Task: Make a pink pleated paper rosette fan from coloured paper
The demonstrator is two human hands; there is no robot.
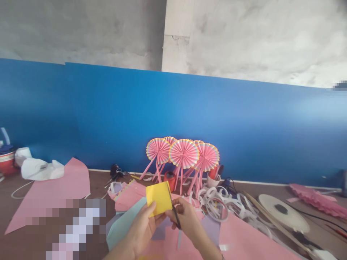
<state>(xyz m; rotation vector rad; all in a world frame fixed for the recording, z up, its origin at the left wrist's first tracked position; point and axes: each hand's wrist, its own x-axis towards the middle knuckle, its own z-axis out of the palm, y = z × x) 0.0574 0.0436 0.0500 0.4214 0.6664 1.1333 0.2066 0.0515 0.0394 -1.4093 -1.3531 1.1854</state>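
My left hand pinches a square of yellow paper between thumb and fingers, holding it up above the table. Wrapped round the dark handles of a pair of scissors are the fingers of my right hand. The scissor blades run up along the right edge of the yellow paper; whether they are cutting into it I cannot tell. Beneath both hands lie sheets of pink paper, light blue paper and purple paper.
Several pink pleated paper fans stand at the back by a blue partition. White paper strips lie tangled to the right, near a round pale fan-shaped object. A pink sheet and crumpled white material are on the left.
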